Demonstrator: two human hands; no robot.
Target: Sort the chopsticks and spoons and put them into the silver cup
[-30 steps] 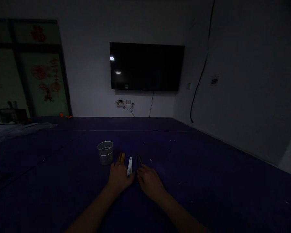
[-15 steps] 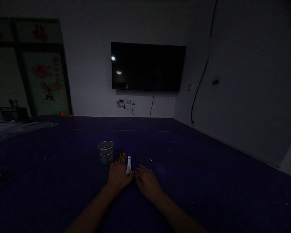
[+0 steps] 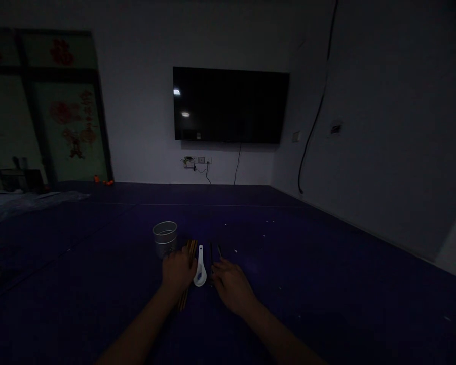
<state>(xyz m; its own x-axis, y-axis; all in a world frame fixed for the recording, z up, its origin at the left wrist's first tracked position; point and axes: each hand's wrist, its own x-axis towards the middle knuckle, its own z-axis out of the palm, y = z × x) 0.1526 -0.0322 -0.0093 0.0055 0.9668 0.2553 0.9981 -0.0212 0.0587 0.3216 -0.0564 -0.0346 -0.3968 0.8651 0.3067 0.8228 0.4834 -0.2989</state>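
Observation:
My left hand (image 3: 177,272) is closed round a bundle of wooden chopsticks (image 3: 183,300), whose ends show above and below it. Just right of it lies a white soup spoon (image 3: 199,274), bowl toward me, with a blue mark inside. My right hand (image 3: 232,285) has its fingers curled down over two thin dark utensils; the left one (image 3: 211,252) and the right one (image 3: 219,250) show only their far ends, so their kind is hidden. A grey metal cup (image 3: 165,237) with perforated-looking sides stands upright beyond my left hand.
Everything lies on a dark blue surface (image 3: 307,263) with small white specks. Clear plastic sheeting (image 3: 34,205) and a dark container (image 3: 21,180) are at the far left. A television (image 3: 231,105) hangs on the wall, and a black cable (image 3: 312,126) runs down the right wall.
My left hand has shifted left with the chopsticks, uncovering the bowl of the soup spoon. The dark utensils and my right hand have moved slightly left, and the utensils have spread apart.

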